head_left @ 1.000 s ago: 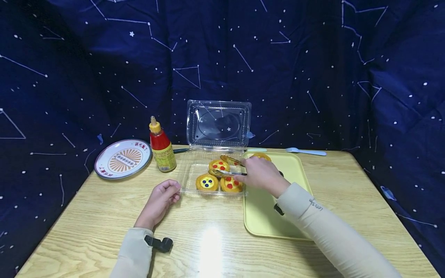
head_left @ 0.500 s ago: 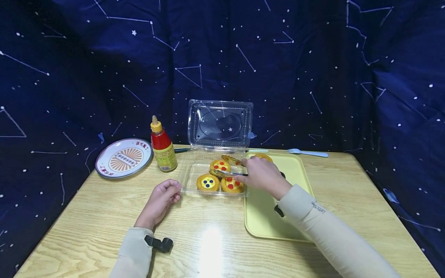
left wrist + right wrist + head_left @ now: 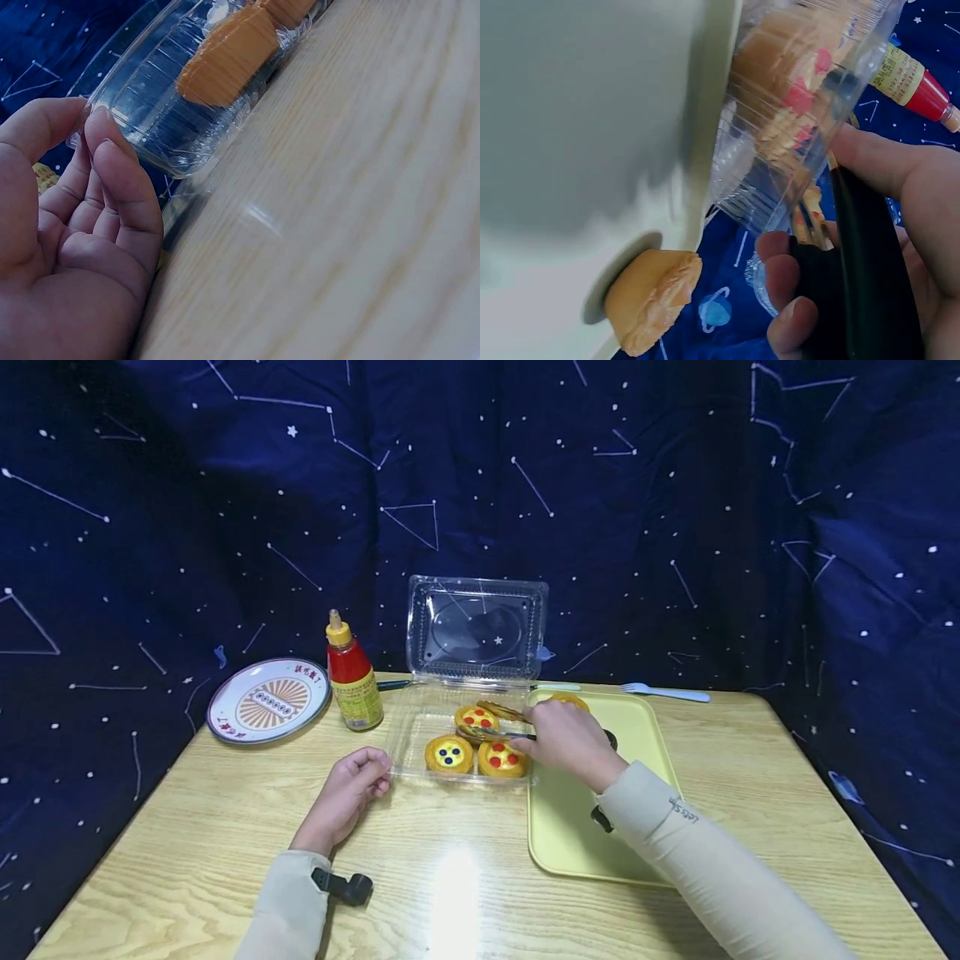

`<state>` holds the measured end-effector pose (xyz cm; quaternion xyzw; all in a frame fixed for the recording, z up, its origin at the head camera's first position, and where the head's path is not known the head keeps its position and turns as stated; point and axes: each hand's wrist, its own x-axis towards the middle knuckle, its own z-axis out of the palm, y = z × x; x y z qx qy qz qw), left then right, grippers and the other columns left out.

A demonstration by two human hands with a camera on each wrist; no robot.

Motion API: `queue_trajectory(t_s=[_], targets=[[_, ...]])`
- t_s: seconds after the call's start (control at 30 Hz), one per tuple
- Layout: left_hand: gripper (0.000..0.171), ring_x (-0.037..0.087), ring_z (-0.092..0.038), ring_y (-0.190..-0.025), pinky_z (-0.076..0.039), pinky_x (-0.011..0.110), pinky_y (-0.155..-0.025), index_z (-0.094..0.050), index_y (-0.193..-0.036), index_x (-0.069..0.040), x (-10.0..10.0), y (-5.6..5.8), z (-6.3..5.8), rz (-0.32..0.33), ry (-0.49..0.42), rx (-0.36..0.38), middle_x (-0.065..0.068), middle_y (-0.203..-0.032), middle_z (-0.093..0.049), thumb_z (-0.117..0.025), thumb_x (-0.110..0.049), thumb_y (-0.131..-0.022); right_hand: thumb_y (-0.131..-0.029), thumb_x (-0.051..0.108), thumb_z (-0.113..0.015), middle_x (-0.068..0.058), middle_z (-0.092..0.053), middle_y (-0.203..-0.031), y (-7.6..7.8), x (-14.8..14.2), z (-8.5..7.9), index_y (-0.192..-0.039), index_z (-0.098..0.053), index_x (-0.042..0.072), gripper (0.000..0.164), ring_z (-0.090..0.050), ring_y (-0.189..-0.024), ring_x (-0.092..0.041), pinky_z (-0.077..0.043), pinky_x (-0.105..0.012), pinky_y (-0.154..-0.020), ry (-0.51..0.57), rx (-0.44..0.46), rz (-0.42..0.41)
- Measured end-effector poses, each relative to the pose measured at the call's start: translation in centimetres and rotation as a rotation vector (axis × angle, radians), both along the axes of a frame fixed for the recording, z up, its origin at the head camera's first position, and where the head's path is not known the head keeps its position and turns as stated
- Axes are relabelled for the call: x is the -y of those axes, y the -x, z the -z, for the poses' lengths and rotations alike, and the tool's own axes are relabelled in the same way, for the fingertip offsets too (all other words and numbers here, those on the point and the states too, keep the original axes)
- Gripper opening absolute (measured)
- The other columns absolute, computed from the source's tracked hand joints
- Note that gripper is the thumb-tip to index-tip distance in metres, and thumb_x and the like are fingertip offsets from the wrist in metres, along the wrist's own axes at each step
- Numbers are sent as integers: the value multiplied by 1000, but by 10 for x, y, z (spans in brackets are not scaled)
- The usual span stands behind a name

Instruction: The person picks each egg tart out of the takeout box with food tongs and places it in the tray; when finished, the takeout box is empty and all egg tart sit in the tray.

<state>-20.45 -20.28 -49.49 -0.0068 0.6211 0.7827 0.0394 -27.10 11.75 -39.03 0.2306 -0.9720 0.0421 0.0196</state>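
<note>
Navy cloth (image 3: 480, 485), printed with white stars and constellation lines; hangs behind the whole set.

Table (image 3: 187, 843), pale wood grain.

Tray (image 3: 570, 835), yellow, shallow; right half of the table.

Box (image 3: 408, 739), clear plastic, hinged; lid raised at the rear, base just beside the tray's left edge. The head view gives the open top; the left wrist view, the see-through side wall.

Plate (image 3: 268, 702), white with sunburst and red lettering; far left.

Bottle (image 3: 354, 689), red, yellow cap and label; standing between plate and box.

Right hand (image 3: 570, 739), over the tray's left side; fingers curled round the tongs (image 3: 468, 732).

Left hand (image 3: 351, 789), at the box's near left corner; thumb and fingertips pinch the rim, plainest from the left wrist.

The tongs: black handles, seen in the palm from the right wrist, mostly hidden from the head; tips apart, over the box, either side of the rear red tart (image 3: 477, 718). Whether they squeeze it cannot be told.

Fork (image 3: 666, 692), pale blue; beside the tray's far right corner.

Tarts: rear red tart, front red tart (image 3: 502, 760) and blue tart (image 3: 449, 754) in the box; tray tart (image 3: 570, 701) at the tray's far end, its plain side shown only from the right wrist. Left wrist shows orange sides, toppings unseen.
</note>
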Motion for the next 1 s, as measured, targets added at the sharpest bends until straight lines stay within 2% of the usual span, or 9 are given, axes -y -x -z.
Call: queue_trajectory(t_s=[0.17,0.57,0.73,0.87,1.0], targets=[[6,11,-55,-69,-48,20,-60,-57,-98,-1,0,-1,1,-6,1,4,4,-84,-58,-59,-6,-97,-87,49,-72,-7,-70,-97,-2,-4,2,-122,-70,12,51,-65,-79,-26,-52,-43,-59,26,-35,-16],[11,11,-55,-69,-47,20,-61,-55,-101,3,1,-2,1,-2,18,-11,4,-84,-57,-58,-7,-98,-87,50,-71,-6,-71,-100,-11,-21,-7,-120,-69,12,50,-67,-81,-30,-51,-46,-59,86,-110,9],[9,11,-55,-69,-47,20,-61,-56,-100,2,0,-2,1,-5,19,-7,4,-84,-57,-58,-7,-98,-87,51,-71,-9,-71,-106,-15,-32,-10,-124,-67,13,53,-68,-84,-33,-52,-47,-57,101,-136,14],[7,11,-55,-69,-47,20,-61,-56,-99,0,0,-2,0,-5,21,-1,4,-84,-57,-58,-7,-98,-87,51,-70,-8,-70,-113,-21,-41,-15,-126,-67,14,54,-68,-90,-33,-53,-49,-61,128,-163,19],[9,12,-55,-70,-47,20,-61,-56,-100,1,0,-1,0,-4,24,3,4,-85,-57,-58,-8,-97,-87,50,-72,-9,-71,-107,-28,-50,-19,-127,-67,13,55,-68,-91,-32,-53,-51,-66,151,-199,17]])
